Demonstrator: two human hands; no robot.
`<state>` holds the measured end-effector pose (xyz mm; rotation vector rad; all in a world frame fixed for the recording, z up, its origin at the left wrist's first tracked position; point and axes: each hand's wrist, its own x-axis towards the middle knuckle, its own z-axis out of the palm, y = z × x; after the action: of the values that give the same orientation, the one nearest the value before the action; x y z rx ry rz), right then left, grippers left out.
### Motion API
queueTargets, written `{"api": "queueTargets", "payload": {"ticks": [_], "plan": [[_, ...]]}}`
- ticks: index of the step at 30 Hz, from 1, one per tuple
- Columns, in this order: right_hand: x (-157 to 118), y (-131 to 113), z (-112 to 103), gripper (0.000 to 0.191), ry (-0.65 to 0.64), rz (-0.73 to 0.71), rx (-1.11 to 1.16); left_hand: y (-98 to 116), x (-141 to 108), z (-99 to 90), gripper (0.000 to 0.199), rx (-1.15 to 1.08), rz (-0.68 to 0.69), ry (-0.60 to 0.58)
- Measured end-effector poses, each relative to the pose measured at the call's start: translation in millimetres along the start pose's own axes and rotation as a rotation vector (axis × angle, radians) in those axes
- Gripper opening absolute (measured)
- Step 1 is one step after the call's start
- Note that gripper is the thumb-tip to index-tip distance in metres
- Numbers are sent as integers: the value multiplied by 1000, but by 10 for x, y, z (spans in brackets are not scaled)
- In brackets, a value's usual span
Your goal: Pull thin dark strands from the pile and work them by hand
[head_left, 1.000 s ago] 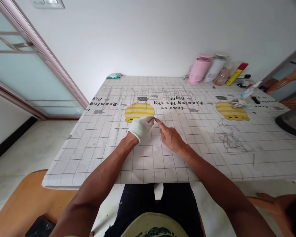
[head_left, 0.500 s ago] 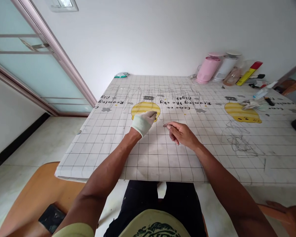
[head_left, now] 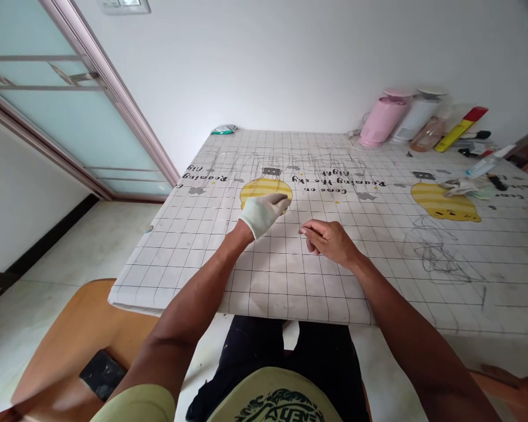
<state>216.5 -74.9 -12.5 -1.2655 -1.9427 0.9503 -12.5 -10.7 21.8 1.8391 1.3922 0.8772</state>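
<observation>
My left hand (head_left: 266, 212) wears a white work glove with a pale green cuff. It is above the yellow striped bear print of the checked tablecloth (head_left: 193, 246), its fingers bent and pressed together. Whatever lies between them, if anything, is hidden. To its right and nearer to me, my bare right hand (head_left: 328, 239) is in a pinch, thumb against index finger. The fingertips look dark, and I cannot make out whether a small thing is in them. The hands are apart. A crumpled glove (head_left: 462, 187) lies on the cloth at the right.
Along the wall stand a pink cylinder (head_left: 382, 120), a white cylinder (head_left: 416, 117), a clear bottle (head_left: 427, 135) and a yellow-red box (head_left: 461, 130). A small plastic bottle (head_left: 488, 163) lies before them. A green-white packet (head_left: 224, 129) sits at the far left corner. An orange chair (head_left: 70, 334) holds a black object (head_left: 102, 373).
The view has shifted slightly, so everything sits a little further right. My right hand has drawn slightly toward me, its index finger more curled. My left hand has moved slightly right.
</observation>
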Motion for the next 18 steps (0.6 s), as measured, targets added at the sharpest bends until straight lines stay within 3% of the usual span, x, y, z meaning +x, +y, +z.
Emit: {"api": "queueTargets", "payload": {"ticks": [6,10,14,18], "plan": [[12,30,-82,34,146,-16,-18,-31,54,-408,46,-239,-65,337],[40,79,-75,35,246,-20,-50,8,-213,-596,42,-217,-116,471],[90,59,36,40,411,-94,-252,62,-810,-432,39,-98,-188,513],[127,-63,233,38,465,-221,-514,52,-1117,-35,27,-121,-383,230]]}}
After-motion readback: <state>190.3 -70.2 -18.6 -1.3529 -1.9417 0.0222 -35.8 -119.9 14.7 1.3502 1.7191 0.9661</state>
